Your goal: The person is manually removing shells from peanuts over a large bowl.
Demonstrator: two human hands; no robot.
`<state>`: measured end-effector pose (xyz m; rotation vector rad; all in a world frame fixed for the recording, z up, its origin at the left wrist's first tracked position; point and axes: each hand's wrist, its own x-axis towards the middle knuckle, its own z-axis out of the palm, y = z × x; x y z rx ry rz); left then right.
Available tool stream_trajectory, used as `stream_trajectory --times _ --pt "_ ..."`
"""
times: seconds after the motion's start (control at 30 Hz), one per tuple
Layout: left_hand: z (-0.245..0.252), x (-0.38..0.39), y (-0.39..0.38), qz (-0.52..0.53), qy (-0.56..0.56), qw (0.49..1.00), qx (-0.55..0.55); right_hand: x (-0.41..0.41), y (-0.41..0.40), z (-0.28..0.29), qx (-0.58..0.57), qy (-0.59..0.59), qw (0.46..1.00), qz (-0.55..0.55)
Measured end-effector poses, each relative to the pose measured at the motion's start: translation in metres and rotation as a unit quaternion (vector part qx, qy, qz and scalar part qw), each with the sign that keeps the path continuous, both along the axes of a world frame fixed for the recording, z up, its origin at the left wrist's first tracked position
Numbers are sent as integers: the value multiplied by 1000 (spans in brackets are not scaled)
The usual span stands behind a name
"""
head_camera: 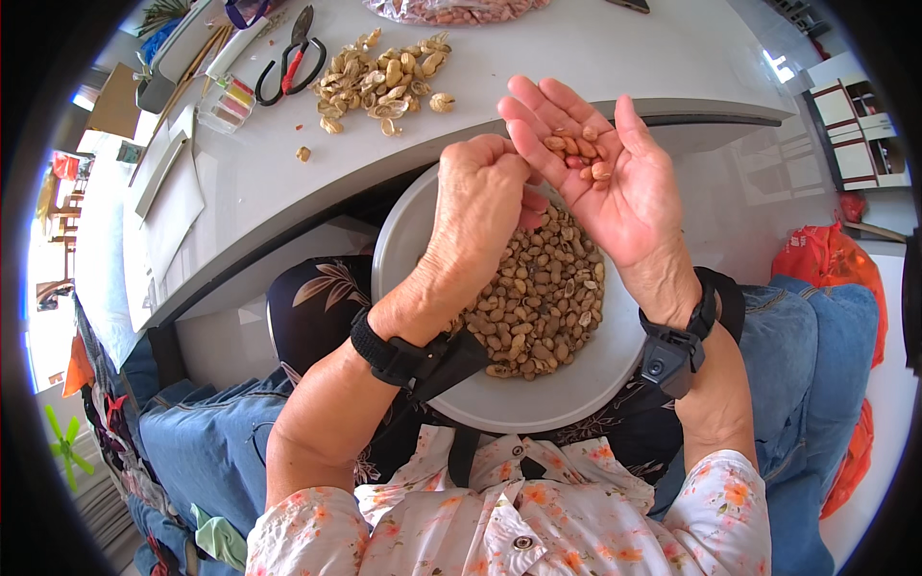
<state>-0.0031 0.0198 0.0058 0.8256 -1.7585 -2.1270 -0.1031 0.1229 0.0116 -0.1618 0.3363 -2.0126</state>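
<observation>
My right hand (627,191) is turned palm up above a wide grey basin (461,409). Several reddish shelled peanut kernels (580,153) rest in its palm, with the fingers and thumb spread around them. Close beside its little finger is my left hand (479,194), back upward and fingers curled; whatever may be between those fingertips is hidden. The basin sits on my lap and holds a heap of unshelled peanuts (533,309), partly covered by my left hand and forearm.
On the white table (576,50) lie a pile of peanut shells (385,79), black-handled snips (292,61) and a small clear box (227,104). A clear bag of peanut kernels (457,9) is at the far edge. A red plastic bag (828,252) stands at right.
</observation>
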Motion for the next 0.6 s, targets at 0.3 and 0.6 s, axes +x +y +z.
stream_trajectory --times 0.3,0.6 --pt "-4 -2 -9 -4 110 959 260 -4 0 -5 -15 -30 999 6" --pt "-5 -5 -7 -4 124 940 316 -8 2 -13 -15 17 999 38"
